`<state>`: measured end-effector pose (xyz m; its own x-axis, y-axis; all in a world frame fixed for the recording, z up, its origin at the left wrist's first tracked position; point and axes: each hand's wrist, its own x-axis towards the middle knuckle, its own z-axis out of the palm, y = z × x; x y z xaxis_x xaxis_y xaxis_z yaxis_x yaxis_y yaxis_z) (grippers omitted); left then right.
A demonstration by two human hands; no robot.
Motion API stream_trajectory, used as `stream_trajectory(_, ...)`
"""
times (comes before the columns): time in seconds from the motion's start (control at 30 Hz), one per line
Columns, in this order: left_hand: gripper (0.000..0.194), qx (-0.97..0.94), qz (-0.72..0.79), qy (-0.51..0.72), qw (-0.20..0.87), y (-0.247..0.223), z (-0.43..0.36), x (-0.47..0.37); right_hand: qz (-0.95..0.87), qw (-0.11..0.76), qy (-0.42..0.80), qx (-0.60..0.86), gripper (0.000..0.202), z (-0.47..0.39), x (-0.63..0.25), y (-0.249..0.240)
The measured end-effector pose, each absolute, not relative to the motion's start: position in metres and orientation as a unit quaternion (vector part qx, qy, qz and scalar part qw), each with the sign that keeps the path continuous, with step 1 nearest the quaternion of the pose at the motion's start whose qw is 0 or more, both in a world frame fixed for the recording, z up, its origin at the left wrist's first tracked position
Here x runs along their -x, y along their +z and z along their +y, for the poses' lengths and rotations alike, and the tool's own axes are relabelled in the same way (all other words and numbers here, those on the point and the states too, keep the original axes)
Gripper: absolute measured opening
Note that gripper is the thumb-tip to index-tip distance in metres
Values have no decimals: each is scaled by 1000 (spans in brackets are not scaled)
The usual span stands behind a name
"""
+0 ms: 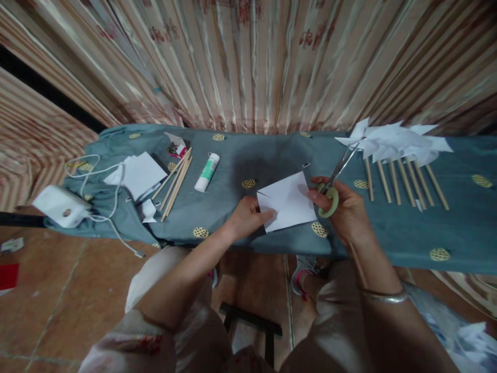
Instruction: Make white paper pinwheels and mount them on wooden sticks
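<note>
A white paper square point(289, 202) lies tilted between my hands, with slits cut in from its left corners. My left hand point(248, 217) pinches the paper's lower left part, thumb on top. In my right hand point(344, 207) are scissors point(340, 168) with yellow-green handles, their blades pointing up and away from the paper. The thumb of that hand also reaches the paper's right edge. On the right, several paper pinwheels point(404, 142) on wooden sticks point(407, 181) lie in an overlapping row.
A glue stick point(207, 172), loose wooden sticks point(176, 186), a small red box point(177, 148) and stacked white paper point(143, 173) lie left of my hands. A white power adapter point(62, 206) with cables sits at the far left of the cloth-covered table point(272, 155). A curtain hangs behind.
</note>
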<state>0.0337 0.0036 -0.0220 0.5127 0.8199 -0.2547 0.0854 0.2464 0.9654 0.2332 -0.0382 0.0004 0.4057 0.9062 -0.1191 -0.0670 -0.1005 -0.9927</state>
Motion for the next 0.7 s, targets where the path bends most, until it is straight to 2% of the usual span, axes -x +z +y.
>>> stream_trajectory(0.13,18,-546,401,218,703,-25,1,-34,-342,556,450,609,39,-37,-233,6)
stream_trajectory(0.27,18,-531,409,219,709,-23,0,-36,-314,529,489,618,42,-35,-229,10)
stream_trajectory(0.5,22,-480,409,257,732,-18,-2,-41,-307,580,448,607,40,-33,-230,7)
stream_trajectory(0.7,20,-496,424,270,708,-18,-1,-41,-328,600,408,605,38,-34,-233,1)
